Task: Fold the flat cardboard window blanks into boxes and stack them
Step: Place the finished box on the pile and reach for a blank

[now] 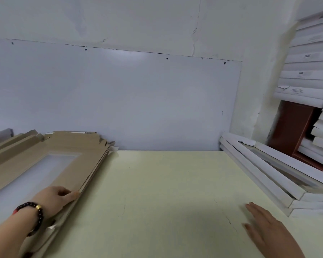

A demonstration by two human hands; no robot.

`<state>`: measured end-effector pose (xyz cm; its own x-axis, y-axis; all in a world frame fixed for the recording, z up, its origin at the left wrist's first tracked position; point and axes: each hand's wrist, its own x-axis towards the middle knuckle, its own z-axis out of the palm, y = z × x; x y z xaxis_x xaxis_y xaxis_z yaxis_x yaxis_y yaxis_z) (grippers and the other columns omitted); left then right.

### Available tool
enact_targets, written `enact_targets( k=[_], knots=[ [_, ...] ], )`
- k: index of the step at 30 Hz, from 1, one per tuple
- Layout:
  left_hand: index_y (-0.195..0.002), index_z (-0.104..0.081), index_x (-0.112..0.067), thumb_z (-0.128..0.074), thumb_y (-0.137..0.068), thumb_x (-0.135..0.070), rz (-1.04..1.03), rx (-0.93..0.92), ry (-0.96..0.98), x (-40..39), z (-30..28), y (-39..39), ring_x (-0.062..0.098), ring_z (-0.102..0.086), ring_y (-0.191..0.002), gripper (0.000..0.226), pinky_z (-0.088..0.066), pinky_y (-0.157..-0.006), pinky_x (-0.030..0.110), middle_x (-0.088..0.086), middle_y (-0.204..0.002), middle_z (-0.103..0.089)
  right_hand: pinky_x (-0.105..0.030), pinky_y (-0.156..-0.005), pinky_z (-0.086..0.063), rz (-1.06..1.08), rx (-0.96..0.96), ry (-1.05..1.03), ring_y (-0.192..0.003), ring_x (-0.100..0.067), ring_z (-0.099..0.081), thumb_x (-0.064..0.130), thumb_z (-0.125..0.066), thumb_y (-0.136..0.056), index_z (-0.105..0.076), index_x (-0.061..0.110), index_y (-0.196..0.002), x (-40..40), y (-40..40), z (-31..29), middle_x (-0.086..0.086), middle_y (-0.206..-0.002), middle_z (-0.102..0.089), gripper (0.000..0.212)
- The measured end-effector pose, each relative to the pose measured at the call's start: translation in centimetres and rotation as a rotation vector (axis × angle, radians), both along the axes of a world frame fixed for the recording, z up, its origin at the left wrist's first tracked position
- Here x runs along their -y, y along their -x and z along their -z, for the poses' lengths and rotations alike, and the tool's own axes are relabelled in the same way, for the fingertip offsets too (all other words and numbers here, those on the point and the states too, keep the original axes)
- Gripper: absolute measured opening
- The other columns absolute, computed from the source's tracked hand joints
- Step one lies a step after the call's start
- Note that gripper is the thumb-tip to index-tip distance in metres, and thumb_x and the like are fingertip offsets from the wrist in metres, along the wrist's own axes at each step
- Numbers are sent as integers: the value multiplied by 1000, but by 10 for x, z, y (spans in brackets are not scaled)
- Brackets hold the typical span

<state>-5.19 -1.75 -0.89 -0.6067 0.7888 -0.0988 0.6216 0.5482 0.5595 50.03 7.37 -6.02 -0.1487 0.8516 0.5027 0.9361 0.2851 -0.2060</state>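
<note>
Left hand [53, 199] grips blank stack [50, 164] edge; right hand [265, 222] flat (fingers straight) beside folded boxes [259, 175].

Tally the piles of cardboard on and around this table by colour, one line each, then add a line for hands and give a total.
Brown piles: 1, the stack of flat window blanks that the left hand grips at its edge.
White piles: 2, the folded boxes on the table and the shelf stack.
Hands: 2, counting the right hand, which holds nothing.
Total: 5
</note>
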Motion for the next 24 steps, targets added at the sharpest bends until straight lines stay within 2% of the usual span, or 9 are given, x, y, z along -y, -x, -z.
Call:
enact_targets(
  k=[2,5,7,9,11,13,16,22,24],
  knots=[
    [-99,-64,-21,-66,-79,-60,36,-138,103,-5,2,-3,17,-59,-88,43,-46,-79,27,-2,-101,-66,-48,-73,-56,-3,-18,63,-88,-29,-72,7,-87,-65,-70,7,-114,2,2,1,-10,-121,-66,52],
    [-107,-59,-22,-64,-77,-64,74,-276,193,-9,-1,-7,13,-56,-89,52,-43,-75,24,-6,-101,-60,-43,-74,-52,22,-80,72,-81,-24,-72,8,-84,-70,-68,12,-117,2,-1,4,-6,-121,-66,50],
    [-111,-60,-20,-65,-78,-62,79,-227,156,-8,-2,-1,14,-56,-89,54,-42,-75,24,-5,-101,-61,-41,-77,-50,25,-116,90,-83,-21,-71,12,-81,-74,-67,16,-120,1,-2,5,-3,-122,-65,49],
    [-114,-61,-17,-66,-79,-59,71,-97,93,-4,-1,7,16,-56,-94,55,-42,-84,26,-1,-108,-63,-38,-75,-50,11,-136,112,-83,-20,-70,13,-79,-75,-66,17,-122,0,-3,4,-2,-122,-64,48],
    [-108,-64,-18,-63,-79,-59,69,20,35,1,-1,12,19,-57,-96,50,-41,-87,29,0,-106,-64,-37,-72,-50,6,-149,133,-81,-19,-70,13,-80,-74,-66,17,-121,0,-3,3,-2,-121,-65,49],
    [-100,-66,-22,-60,-80,-59,64,81,5,4,-2,13,21,-58,-95,43,-41,-84,29,0,-102,-65,-37,-74,-51,16,-156,146,-84,-18,-69,15,-79,-76,-65,19,-122,0,-3,1,0,-121,-65,49],
    [-97,-68,-19,-55,-90,-51,62,54,10,2,-3,14,23,-57,-94,35,-39,-84,29,3,-100,-65,-36,-78,-51,29,-179,151,-88,-15,-68,19,-76,-79,-63,24,-125,2,-1,-1,4,-124,-62,48],
    [-80,-64,-5,-43,-101,-25,-62,-63,32,-4,-7,22,23,-54,-71,36,-37,-65,29,9,-76,-61,-34,-74,-46,20,-178,179,-83,-17,-68,16,-78,-77,-64,20,-123,2,-1,0,0,-120,-65,48],
    [-76,-63,-4,-45,-101,-26,-81,-80,47,-4,-8,27,22,-54,-64,38,-36,-59,27,8,-68,-60,-32,-72,-43,16,-174,175,-80,-17,-68,14,-79,-76,-65,19,-122,2,-2,1,-1,-116,-66,48]
  ],
)
